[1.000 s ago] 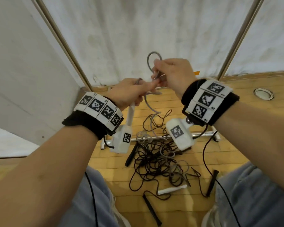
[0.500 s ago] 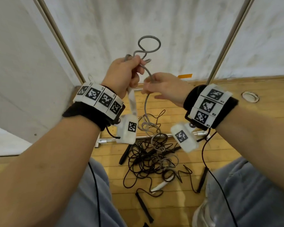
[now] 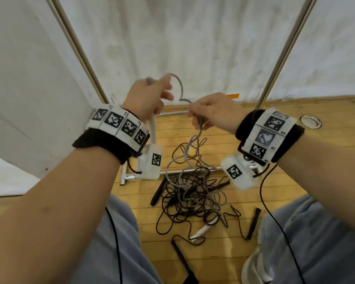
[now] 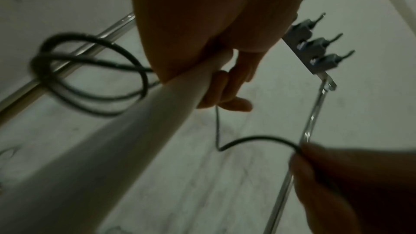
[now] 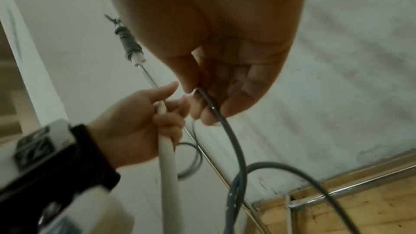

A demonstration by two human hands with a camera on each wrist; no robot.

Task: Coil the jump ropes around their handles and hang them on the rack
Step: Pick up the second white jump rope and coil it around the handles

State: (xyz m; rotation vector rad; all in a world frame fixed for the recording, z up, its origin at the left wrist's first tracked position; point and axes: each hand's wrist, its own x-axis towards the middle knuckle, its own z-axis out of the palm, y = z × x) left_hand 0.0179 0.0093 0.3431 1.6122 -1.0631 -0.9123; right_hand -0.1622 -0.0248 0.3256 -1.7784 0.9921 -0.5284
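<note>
Nearest, at the lower centre of the head view, a tangle of thin black and grey jump ropes [image 3: 193, 193] is spread on the wooden floor [image 3: 275, 130], uncoiled. Higher up, a white cylindrical handle [image 3: 152, 128] is gripped by the left hand [image 3: 148, 99], with a few loops of grey cord [image 3: 179, 87] gathered above it. That cord is pinched by the right hand [image 3: 213, 111] at centre frame. Farthest, the metal rack with hooks [image 4: 315, 47] is seen carrying one wound rope at most. Judged so, coiling has barely begun and nearly all hanging remains.
</note>
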